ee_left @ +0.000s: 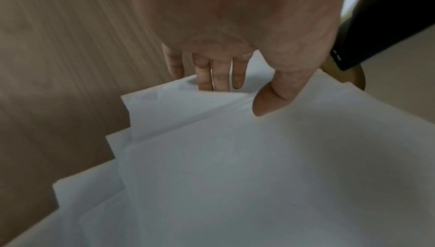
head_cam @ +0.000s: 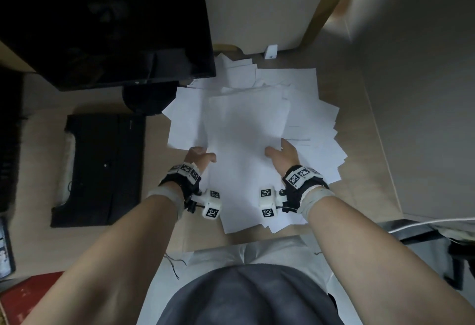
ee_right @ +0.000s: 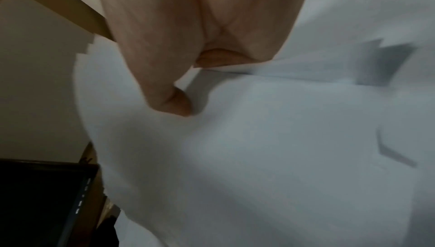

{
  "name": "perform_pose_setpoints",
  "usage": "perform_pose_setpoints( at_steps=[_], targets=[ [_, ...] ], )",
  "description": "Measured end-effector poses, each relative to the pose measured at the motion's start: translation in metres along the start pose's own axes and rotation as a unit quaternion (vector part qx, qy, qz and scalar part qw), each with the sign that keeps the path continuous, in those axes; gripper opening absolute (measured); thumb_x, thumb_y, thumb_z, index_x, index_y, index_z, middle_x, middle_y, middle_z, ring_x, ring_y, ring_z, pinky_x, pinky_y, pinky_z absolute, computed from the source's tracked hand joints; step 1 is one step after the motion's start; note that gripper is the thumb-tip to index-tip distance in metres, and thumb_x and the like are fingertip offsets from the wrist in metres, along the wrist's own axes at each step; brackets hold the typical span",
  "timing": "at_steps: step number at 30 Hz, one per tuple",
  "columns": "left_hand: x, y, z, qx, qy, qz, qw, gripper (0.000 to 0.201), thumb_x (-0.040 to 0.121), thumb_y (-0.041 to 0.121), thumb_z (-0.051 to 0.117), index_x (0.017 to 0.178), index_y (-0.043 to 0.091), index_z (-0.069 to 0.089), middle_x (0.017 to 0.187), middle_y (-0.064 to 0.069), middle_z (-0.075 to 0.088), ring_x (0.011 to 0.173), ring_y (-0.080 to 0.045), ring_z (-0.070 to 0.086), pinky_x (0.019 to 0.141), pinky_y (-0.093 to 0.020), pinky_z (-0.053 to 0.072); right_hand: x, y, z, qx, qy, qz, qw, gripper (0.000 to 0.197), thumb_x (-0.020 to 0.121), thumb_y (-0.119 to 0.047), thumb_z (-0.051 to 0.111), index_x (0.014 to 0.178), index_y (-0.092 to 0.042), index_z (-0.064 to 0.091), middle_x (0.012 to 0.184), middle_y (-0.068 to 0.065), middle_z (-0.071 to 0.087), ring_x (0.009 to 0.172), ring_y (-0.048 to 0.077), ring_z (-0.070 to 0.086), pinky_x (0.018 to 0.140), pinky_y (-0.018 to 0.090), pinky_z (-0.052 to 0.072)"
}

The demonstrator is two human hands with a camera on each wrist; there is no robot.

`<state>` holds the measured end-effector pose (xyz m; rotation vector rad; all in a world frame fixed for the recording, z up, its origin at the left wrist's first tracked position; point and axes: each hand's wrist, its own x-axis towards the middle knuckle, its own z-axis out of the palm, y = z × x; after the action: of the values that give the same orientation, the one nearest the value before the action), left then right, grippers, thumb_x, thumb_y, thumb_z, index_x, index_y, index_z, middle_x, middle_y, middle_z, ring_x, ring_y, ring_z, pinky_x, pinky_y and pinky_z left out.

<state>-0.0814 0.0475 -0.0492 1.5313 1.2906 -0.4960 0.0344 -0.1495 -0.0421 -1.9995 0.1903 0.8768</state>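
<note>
A messy pile of white paper sheets [head_cam: 316,129] is fanned out on the wooden desk [head_cam: 359,170]. On top is a squarer stack of sheets [head_cam: 244,129], held at its near end from both sides. My left hand [head_cam: 200,157] pinches its left edge: in the left wrist view the thumb [ee_left: 270,100] lies on top and the fingers [ee_left: 220,76] slip under the sheets [ee_left: 259,158]. My right hand [head_cam: 281,153] pinches the right edge: the thumb [ee_right: 174,100] presses on the paper [ee_right: 259,158] and the fingers are hidden beneath it.
A black monitor [head_cam: 102,23] on a round stand [head_cam: 146,98] overhangs the pile's far left. A black keyboard [head_cam: 102,167] lies to the left. A small white block [head_cam: 271,52] sits at the back. A grey partition [head_cam: 424,93] bounds the right. A red box [head_cam: 30,296] lies near left.
</note>
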Motion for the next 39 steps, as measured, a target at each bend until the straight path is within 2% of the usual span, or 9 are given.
perform_pose_setpoints(
  at_steps=[2,6,9,13,18,22,30,35,39],
  targets=[
    [-0.003,0.010,-0.002,-0.043,-0.031,0.019,0.998,0.096,0.057,0.027,0.068,0.143,0.000,0.036,0.148,-0.017,0.039,0.130,-0.036,0.044,0.096,-0.041,0.043,-0.008,-0.012,-0.014,0.019,0.015,-0.038,0.999,0.008,0.082,-0.010,0.061,0.087,-0.008,0.067,0.087,0.002,0.066,0.083,0.020,0.058,0.072,0.028,0.048],
    [-0.025,0.042,-0.001,-0.109,-0.085,0.053,0.989,0.048,0.081,0.002,0.059,0.127,0.013,0.056,0.147,-0.005,0.042,0.132,-0.025,0.044,0.094,-0.032,0.035,-0.021,-0.040,-0.037,0.035,0.021,-0.072,0.997,0.019,0.080,-0.005,0.059,0.064,-0.017,0.060,0.066,-0.004,0.058,0.062,0.014,0.052,0.059,0.022,0.044],
    [-0.035,0.063,-0.001,-0.118,-0.123,0.056,0.984,0.068,0.064,0.020,0.058,0.132,0.016,0.055,0.097,0.001,0.060,0.089,-0.017,0.055,0.077,-0.029,0.032,-0.030,-0.061,-0.052,0.031,0.028,-0.085,0.995,0.035,0.080,0.003,0.056,0.054,-0.017,0.045,0.048,-0.015,0.044,0.045,0.004,0.039,0.045,0.014,0.033],
    [-0.009,0.075,0.005,-0.116,-0.113,0.064,0.985,0.030,0.043,0.018,0.066,0.073,0.020,0.066,0.079,-0.003,0.056,0.085,-0.023,0.048,0.073,-0.034,0.037,-0.037,-0.081,-0.066,0.029,0.043,-0.130,0.990,0.011,0.074,-0.001,0.057,0.064,0.000,0.054,0.059,0.002,0.043,0.055,0.015,0.036,0.056,0.024,0.031],
    [-0.004,0.100,0.003,-0.175,-0.072,0.127,0.974,0.035,0.044,0.015,0.074,0.079,0.012,0.068,0.088,-0.010,0.066,0.087,-0.027,0.062,0.088,-0.044,0.053,-0.037,-0.094,-0.081,0.069,0.117,-0.142,0.981,0.011,0.078,0.003,0.054,0.069,-0.001,0.059,0.067,0.003,0.053,0.062,0.014,0.045,0.061,0.024,0.039],
    [-0.054,0.140,-0.002,-0.146,0.011,0.225,0.963,0.016,0.067,0.001,0.072,0.077,0.007,0.062,0.078,0.001,0.062,0.074,-0.019,0.056,0.060,-0.020,0.045,-0.034,-0.106,-0.084,0.107,0.157,-0.080,0.978,0.026,0.086,0.002,0.055,0.066,-0.010,0.046,0.069,0.003,0.050,0.074,0.020,0.049,0.066,0.028,0.041],
    [-0.060,0.137,-0.014,-0.080,0.117,0.252,0.957,0.027,0.068,-0.004,0.066,0.072,0.009,0.043,0.067,-0.005,0.048,0.057,-0.019,0.045,0.052,-0.023,0.039,-0.036,-0.113,-0.081,0.057,0.136,-0.116,0.982,0.037,0.083,0.007,0.056,0.064,-0.019,0.037,0.062,-0.006,0.040,0.052,0.008,0.039,0.037,0.011,0.029],
    [-0.057,0.127,-0.011,-0.066,0.084,0.255,0.961,0.033,0.068,-0.008,0.069,0.096,0.006,0.057,0.090,-0.008,0.065,0.078,-0.023,0.063,0.064,-0.025,0.048,-0.035,-0.116,-0.075,0.062,0.093,-0.123,0.986,0.031,0.084,0.009,0.055,0.076,-0.019,0.045,0.074,-0.006,0.050,0.066,0.008,0.051,0.045,0.005,0.036],
    [-0.063,0.137,-0.008,-0.137,0.087,0.264,0.951,0.030,0.070,-0.013,0.062,0.092,0.007,0.060,0.077,-0.001,0.061,0.067,-0.015,0.057,0.057,-0.019,0.047,-0.030,-0.121,-0.065,0.130,0.092,-0.117,0.980,0.025,0.080,0.012,0.051,0.084,-0.011,0.060,0.074,0.000,0.061,0.074,0.019,0.059,0.062,0.020,0.047]
  ],
)
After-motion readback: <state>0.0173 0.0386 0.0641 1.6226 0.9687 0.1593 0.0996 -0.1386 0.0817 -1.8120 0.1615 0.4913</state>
